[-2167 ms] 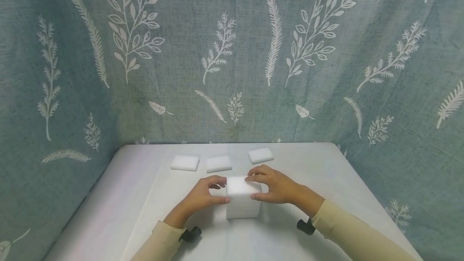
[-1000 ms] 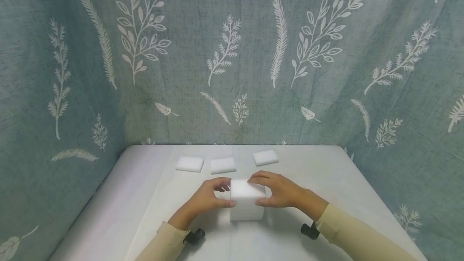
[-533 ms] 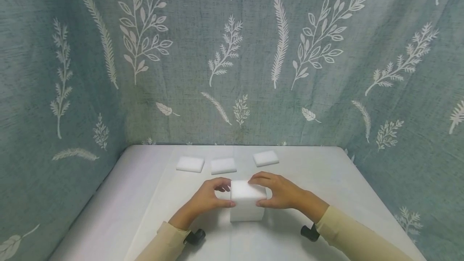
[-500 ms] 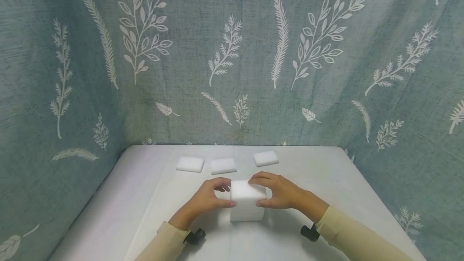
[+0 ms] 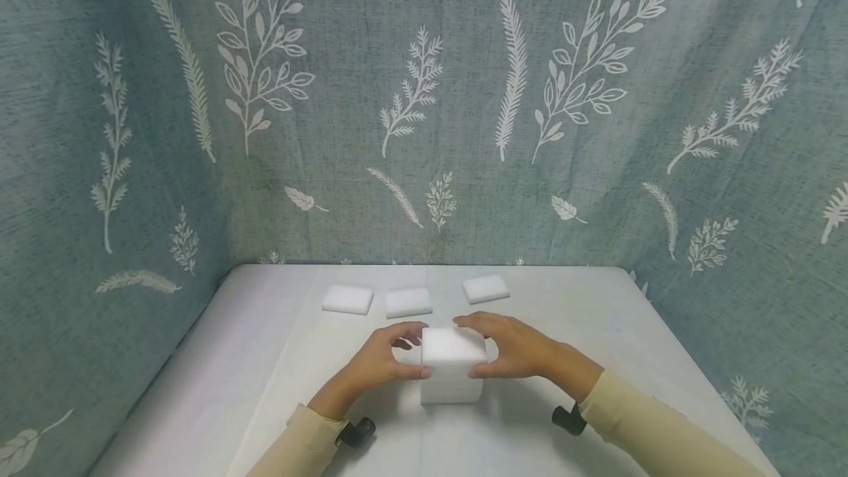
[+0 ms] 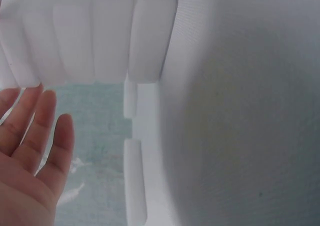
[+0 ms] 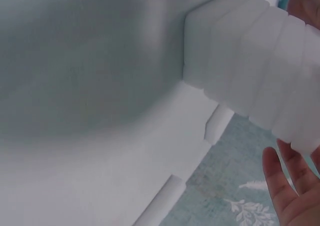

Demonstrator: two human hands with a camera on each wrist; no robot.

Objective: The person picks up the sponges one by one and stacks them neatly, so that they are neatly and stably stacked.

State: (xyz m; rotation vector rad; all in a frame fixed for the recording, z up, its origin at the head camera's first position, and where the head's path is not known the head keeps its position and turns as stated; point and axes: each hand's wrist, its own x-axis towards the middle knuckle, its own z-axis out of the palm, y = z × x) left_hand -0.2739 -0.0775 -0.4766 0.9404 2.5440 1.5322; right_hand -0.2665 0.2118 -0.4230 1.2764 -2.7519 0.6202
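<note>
A stack of several white foam sponges (image 5: 453, 370) stands upright on the white table, in the middle of the head view. On its left side my left hand (image 5: 374, 359) has its thumb at the near corner and its fingers toward the far one. My right hand (image 5: 513, 350) flanks the opposite side, thumb at the near corner, fingers over the far top edge. In the left wrist view, slightly bent fingers (image 6: 57, 146) reach the edges of the upper sponges. The right wrist view shows loosely spread fingers (image 7: 277, 178) beside the stack; some fingertips are hidden there.
Three loose white sponges lie behind the stack: one at left (image 5: 347, 299), one in the middle (image 5: 408, 302), one at right (image 5: 486, 289). A leaf-patterned green curtain (image 5: 424, 205) hangs behind the white table (image 5: 563, 308) and along both sides.
From 2.2 seconds ago the view shifted slightly and the stack's layers look more even. In the last half second, my right fingers lifted a little from the top; the left hand hardly moved.
</note>
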